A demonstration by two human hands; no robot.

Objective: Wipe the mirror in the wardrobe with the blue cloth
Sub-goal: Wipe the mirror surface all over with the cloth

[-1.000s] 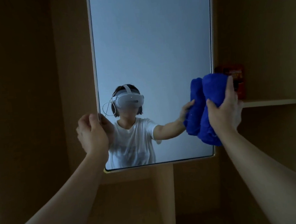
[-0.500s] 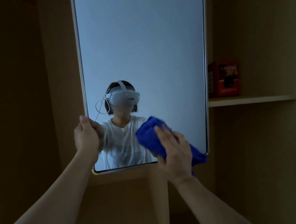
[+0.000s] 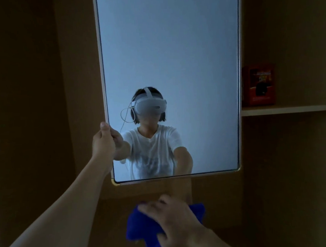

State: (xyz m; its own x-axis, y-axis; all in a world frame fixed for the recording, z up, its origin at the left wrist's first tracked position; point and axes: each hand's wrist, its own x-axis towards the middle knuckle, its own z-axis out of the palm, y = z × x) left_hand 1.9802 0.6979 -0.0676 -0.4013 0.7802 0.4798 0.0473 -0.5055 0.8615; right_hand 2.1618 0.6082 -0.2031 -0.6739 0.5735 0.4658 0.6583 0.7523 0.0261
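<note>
Mirror point(image 3: 170, 55): left hand point(image 3: 104, 144) grips its edge; right hand point(image 3: 177, 224) fingers, spread, press blue cloth point(image 3: 144, 232) below the frame. Next: raise cloth to glass.

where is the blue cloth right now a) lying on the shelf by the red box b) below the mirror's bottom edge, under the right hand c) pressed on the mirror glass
b, the blue cloth sits under the right hand, below the mirror frame's bottom edge.

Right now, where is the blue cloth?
In the head view the blue cloth is low at centre, below the mirror and off its glass, under the right hand.
</note>
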